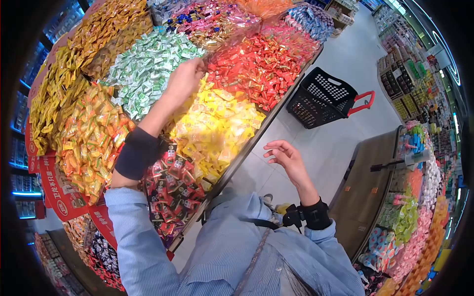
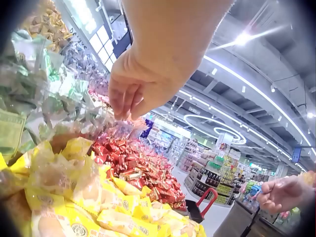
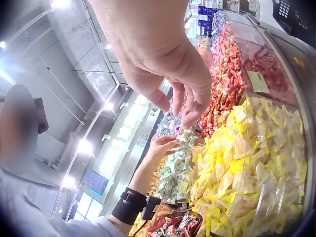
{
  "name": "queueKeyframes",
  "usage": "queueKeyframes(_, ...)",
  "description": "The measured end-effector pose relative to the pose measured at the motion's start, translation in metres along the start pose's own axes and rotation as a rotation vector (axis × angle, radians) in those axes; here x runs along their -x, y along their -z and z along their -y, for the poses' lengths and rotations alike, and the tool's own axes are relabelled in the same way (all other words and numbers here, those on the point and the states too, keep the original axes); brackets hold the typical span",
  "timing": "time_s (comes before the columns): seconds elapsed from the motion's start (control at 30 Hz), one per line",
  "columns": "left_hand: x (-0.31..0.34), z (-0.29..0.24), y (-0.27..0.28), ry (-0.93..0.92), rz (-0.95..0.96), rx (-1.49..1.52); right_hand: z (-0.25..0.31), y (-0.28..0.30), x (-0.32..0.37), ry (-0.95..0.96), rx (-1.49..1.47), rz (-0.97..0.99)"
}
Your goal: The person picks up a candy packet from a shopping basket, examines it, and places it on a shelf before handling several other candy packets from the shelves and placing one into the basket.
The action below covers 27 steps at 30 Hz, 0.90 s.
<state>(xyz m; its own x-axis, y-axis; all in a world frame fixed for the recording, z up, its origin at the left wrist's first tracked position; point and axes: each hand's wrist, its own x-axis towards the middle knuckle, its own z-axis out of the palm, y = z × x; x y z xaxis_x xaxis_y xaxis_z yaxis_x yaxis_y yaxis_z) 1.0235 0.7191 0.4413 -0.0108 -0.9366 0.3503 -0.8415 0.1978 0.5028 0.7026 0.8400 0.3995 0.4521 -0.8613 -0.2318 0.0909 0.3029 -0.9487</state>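
Over heaped sweets (image 1: 143, 74), left hand (image 1: 186, 79) | fingertips indistinct, grip I could not tell | right hand (image 1: 290, 160) hung relaxed | shop floor (image 1: 358, 54) lay pale

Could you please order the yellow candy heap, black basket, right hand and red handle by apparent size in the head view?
1. Yellow candy heap
2. Black basket
3. Right hand
4. Red handle
Nearness enlarges the hand.

green candies (image 1: 148, 61) partly hidden by left hand (image 1: 186, 80), basket (image 3: 295, 19) cut off in right wrist view
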Motion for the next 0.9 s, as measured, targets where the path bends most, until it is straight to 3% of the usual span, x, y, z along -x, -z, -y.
queueKeyframes(0.2,-0.003,0.012,0.030,0.010,-0.058,-0.008,-0.005,0.000,-0.002,-0.018,-0.005,0.016)
queueKeyframes(0.53,0.003,0.005,0.026,0.015,-0.048,-0.028,-0.009,0.010,0.002,-0.024,-0.031,0.028)
queueKeyframes(0.67,0.002,-0.023,0.023,-0.004,-0.002,-0.003,-0.013,0.026,0.011,-0.028,-0.065,0.020)
queueKeyframes(0.9,0.000,-0.120,-0.019,-0.082,-0.004,0.093,-0.012,0.071,0.042,0.002,-0.109,-0.034)
